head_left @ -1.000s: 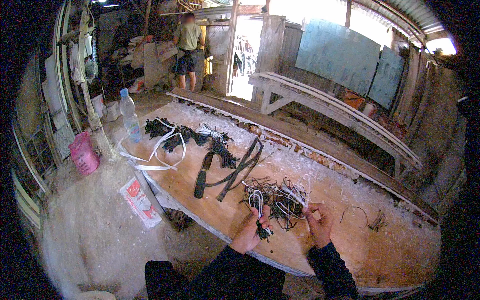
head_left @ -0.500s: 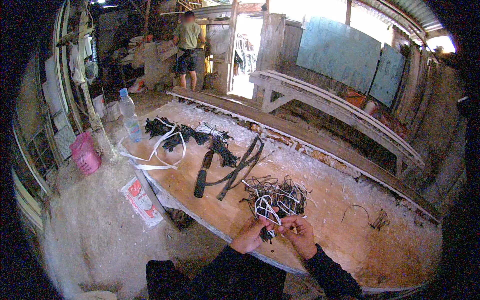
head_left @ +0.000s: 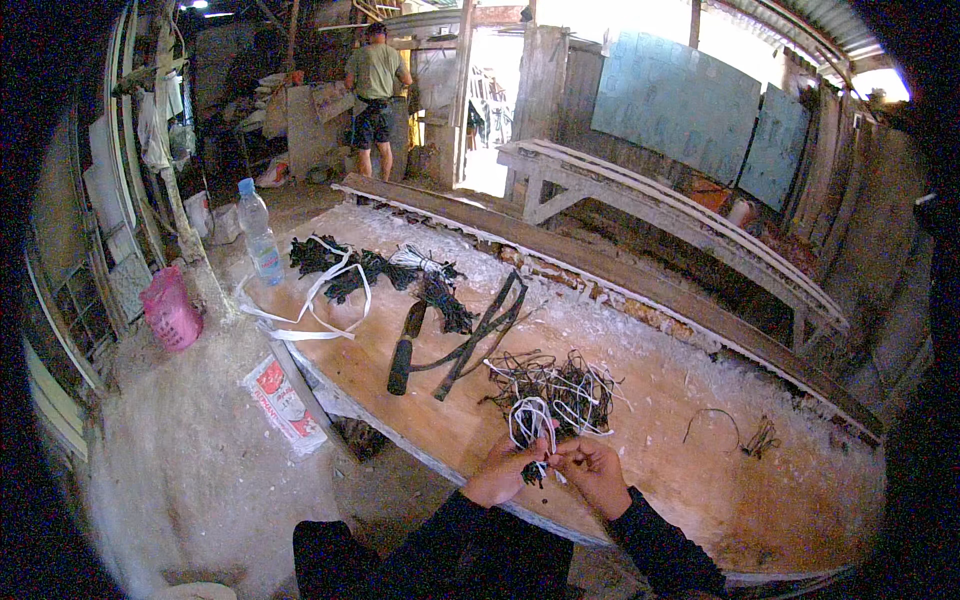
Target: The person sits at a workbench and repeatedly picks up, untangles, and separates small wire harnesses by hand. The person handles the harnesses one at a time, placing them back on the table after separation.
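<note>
- The clear plastic bottle (head_left: 260, 240), blue-capped, stood by the tabletop's (head_left: 700, 480) left end; you couldn't make out how full it was.
- The pink bag (head_left: 171, 312) bulged on the floor left of the tabletop, its contents hidden.
- Your left hand (head_left: 505, 472) curled around a black-and-white cord bundle (head_left: 530, 412) above the tabletop's near edge, hiding its middle; white loops rose above your fingers, dark ends poked out below.
- Your right hand (head_left: 592, 475) had thumb and fingertips pinched together on white cord against the bundle; the exact grip was too small to read.
- Just beyond lay a wiry, tangled cord pile (head_left: 540, 376).
- Toward the tabletop's left end, a flat white strap (head_left: 366, 295) looped beside knotted black bunches (head_left: 375, 270).
</note>
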Available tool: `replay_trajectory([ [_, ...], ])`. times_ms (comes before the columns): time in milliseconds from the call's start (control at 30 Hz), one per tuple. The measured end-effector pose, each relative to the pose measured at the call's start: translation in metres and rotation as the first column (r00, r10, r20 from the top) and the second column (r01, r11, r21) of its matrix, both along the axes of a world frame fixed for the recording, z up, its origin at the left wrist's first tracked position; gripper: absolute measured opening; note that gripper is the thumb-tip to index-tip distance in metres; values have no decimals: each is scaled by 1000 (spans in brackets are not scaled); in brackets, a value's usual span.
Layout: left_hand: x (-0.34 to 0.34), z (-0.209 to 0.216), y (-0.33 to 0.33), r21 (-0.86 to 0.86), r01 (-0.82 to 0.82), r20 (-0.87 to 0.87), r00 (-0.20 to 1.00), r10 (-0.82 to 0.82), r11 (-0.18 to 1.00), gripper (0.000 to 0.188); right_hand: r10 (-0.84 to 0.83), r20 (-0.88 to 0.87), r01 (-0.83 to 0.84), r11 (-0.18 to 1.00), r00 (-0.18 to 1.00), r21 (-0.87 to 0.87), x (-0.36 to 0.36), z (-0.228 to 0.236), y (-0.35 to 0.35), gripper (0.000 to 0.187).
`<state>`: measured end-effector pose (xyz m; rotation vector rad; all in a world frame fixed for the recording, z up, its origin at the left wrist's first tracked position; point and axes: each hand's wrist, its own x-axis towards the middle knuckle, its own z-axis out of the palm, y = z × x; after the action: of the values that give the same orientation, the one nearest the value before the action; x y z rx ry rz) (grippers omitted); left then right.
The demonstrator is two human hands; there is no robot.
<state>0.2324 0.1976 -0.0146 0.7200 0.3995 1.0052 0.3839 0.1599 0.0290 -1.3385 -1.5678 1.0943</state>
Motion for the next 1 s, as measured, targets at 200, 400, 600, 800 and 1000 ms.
replay_trajectory([
  [200,0,-2,3,82,31,-101,995,-22,996,29,35,-83,-34,999,996,24,0,-5,3,7],
  [400,4,3,5,-127,-16,117,993,31,992,22,-138,103,99,942,985,321,1,12,3,6],
  [600,2,8,9,-315,-130,332,913,238,940,22,-506,500,136,786,703,603,29,41,18,10],
  [800,2,5,13,-313,-107,403,885,234,944,27,-444,379,300,874,812,381,26,29,18,13],
  [1000,2,0,14,-217,-113,191,969,156,970,27,-433,458,206,861,776,464,24,32,19,19],
])
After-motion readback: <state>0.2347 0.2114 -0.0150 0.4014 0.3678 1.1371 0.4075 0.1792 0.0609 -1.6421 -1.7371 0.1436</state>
